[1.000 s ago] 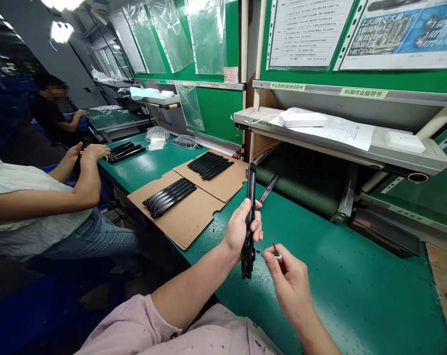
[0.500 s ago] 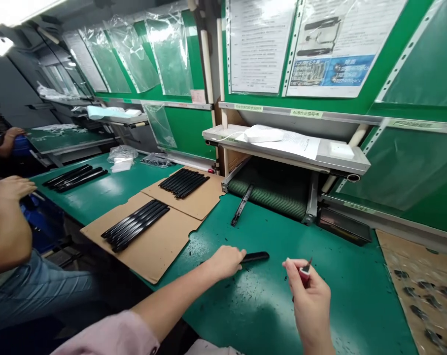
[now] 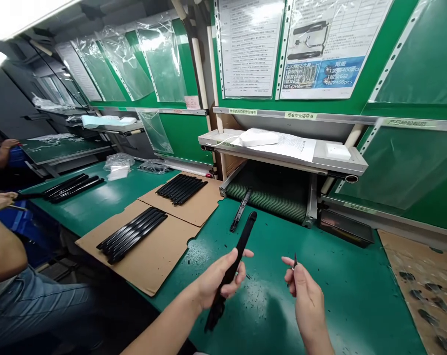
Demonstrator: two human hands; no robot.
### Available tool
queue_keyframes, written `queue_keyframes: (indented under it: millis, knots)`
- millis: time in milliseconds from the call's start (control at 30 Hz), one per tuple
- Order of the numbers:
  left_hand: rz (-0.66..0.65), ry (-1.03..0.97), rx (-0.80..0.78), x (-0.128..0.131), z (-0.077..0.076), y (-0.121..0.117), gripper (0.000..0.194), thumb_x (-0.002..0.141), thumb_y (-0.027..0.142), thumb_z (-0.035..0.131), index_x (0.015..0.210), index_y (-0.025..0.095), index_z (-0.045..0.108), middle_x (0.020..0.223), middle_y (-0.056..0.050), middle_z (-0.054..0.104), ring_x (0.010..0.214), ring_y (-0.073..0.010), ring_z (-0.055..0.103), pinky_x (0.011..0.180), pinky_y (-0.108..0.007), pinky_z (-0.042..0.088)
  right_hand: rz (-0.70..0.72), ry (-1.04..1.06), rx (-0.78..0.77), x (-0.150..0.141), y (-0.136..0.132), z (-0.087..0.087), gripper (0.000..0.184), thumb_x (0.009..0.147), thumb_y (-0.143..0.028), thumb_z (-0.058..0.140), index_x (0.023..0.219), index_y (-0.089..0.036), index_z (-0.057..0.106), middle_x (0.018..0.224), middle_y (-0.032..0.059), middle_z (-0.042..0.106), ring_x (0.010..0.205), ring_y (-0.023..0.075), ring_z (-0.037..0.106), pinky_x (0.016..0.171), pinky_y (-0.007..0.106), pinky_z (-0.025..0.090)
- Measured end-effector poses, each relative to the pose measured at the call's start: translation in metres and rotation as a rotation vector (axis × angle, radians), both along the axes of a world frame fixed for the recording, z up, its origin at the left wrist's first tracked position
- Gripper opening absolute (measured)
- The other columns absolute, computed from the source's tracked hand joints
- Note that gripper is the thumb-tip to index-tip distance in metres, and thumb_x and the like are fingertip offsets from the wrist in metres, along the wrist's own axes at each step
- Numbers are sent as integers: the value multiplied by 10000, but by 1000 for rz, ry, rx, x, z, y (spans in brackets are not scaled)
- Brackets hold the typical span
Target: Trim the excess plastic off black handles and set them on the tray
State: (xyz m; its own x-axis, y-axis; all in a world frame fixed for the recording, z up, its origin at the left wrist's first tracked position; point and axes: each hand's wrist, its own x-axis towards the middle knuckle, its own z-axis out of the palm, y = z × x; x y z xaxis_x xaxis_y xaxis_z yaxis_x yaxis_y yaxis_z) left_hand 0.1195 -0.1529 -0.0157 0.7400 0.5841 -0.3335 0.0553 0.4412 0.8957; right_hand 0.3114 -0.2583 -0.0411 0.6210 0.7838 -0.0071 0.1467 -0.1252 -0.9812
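My left hand is closed around a long black plastic strip, which tilts up and away over the green table. The strip's far end is rounded; its near end looks uneven and lies below my palm. To the right, my right hand grips a small knife with its thin dark tip pointing up, apart from the strip. My fingers hide most of the knife's handle. Beyond the held strip, another black plastic part lies with its inner side up, its far end on the conveyor belt.
Rows of black strips lie on cardboard sheets to the left. Small black scraps dot the green table. A dark tray and bagged small parts are at right. A co-worker's arm reaches in at far left.
My left hand has lifted the black strip off the table and turned it upright-slanting toward me. My right hand has turned the knife slightly. The co-worker's hand has moved left and down, now at a black strip.
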Motion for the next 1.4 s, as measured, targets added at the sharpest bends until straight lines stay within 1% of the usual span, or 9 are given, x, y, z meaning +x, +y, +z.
queue_keyframes:
  millis: [67,133,200,267,367,500,767,1167,1400]
  knots:
    - [39,-153,-128,-2,12,-15,468,961,549,349,1244,213,511,713,40,460,375,-14,247,387,-201,209,8,-231,18,-1,7,1,499,958,-584,368,1171,-243,664,846,59,621,601,154,501,503,268,382]
    - [59,-226,-170,-3,18,-28,408,966,505,386,1223,216,515,699,43,466,353,-9,250,354,-192,181,-7,-473,99,-2,15,4,428,964,-518,428,1216,-251,648,938,77,661,717,189,577,536,271,420]
    - [81,-259,-184,-4,20,-38,377,964,492,405,1207,224,509,689,46,478,336,-7,247,335,-186,177,-52,-687,225,-2,24,11,357,953,-432,516,1213,-229,651,938,78,675,820,208,600,619,281,464]
    - [96,-265,-188,-4,21,-45,363,958,495,420,1192,229,502,681,48,490,324,-7,248,327,-181,181,-107,-845,327,-4,31,19,301,936,-348,579,1189,-207,662,894,67,680,818,202,596,681,296,474]
    - [110,-241,-177,-5,23,-53,359,950,500,438,1170,222,495,676,49,498,318,-5,252,325,-179,186,-144,-981,375,-5,37,29,240,922,-275,610,1137,-194,681,847,53,682,744,181,585,669,297,464]
    - [126,-193,-148,-5,28,-58,384,935,526,455,1151,211,487,666,54,494,319,-3,240,329,-180,186,-163,-1054,379,-6,38,31,223,901,-249,645,1109,-181,685,847,49,684,726,171,581,649,289,455]
    - [136,-49,-90,0,37,-65,420,922,555,460,1177,223,469,648,70,470,335,-10,222,362,-195,196,-288,-1145,404,-7,35,32,158,875,-205,673,1028,-184,708,810,45,693,712,175,604,639,292,449]
    - [96,1,-26,3,38,-62,460,917,577,447,1226,237,435,668,70,467,349,-18,226,386,-216,215,-306,-1122,381,-3,35,32,120,867,-203,682,980,-194,721,796,35,699,703,167,605,614,280,424]
    - [42,23,-20,4,35,-58,430,919,579,438,1158,222,462,654,83,448,342,-15,237,385,-208,233,-371,-1257,399,2,37,34,70,834,-193,719,901,-210,729,775,18,702,715,167,611,616,281,390]
